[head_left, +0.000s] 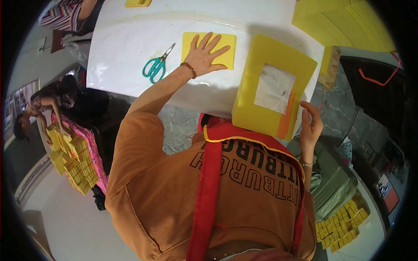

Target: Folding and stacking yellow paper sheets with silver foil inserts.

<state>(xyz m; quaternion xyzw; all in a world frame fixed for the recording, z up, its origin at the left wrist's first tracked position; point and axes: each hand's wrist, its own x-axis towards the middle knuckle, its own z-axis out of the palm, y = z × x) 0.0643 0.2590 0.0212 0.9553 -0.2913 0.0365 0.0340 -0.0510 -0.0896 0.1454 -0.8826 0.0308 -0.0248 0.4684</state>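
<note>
My left hand [207, 56] lies flat with spread fingers on a small pile of yellow paper sheets [228, 41] on the white table. Left of that pile rests a pair of scissors [157, 67] with teal handles, its blades pointing away from me. A thick stack of larger yellow paper [250, 87] stands at the table's near right edge. On its top are a silver-foil square [274, 89] and an orange strip [285, 119]. Beside the stack's right side, my right hand [311, 126] is raised with its thumb and fingers apart, and nothing shows in it.
A tall pile of yellow paper [344, 24] rises at the far right of the white table [130, 43]. To the left, another person [54, 98] bends over bundles of yellow paper [76, 161]. More yellow bundles [342, 226] lie at the lower right, by green plastic sheeting [333, 187].
</note>
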